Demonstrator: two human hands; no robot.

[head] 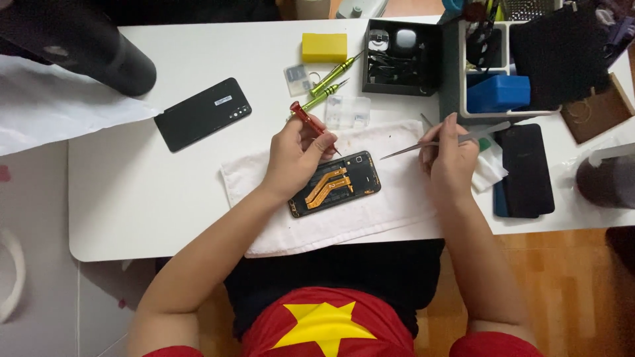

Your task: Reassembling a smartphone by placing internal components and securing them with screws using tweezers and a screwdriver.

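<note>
Left hand fingers grip a red screwdriver, tip down on the opened phone. Right hand fingers pinch tweezers pointing left toward it. Phone's long axis runs diagonally; left hand nearer.

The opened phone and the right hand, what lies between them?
In the head view, only bare white towel separates the opened phone from the right hand; the tweezers it holds reach over that stretch, tip pointing toward the phone.

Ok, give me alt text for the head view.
Left hand holds a red-handled screwdriver over an opened black phone with orange ribbon cables on a white towel; right hand holds thin metal tweezers. A black phone back cover lies nearby.
</note>
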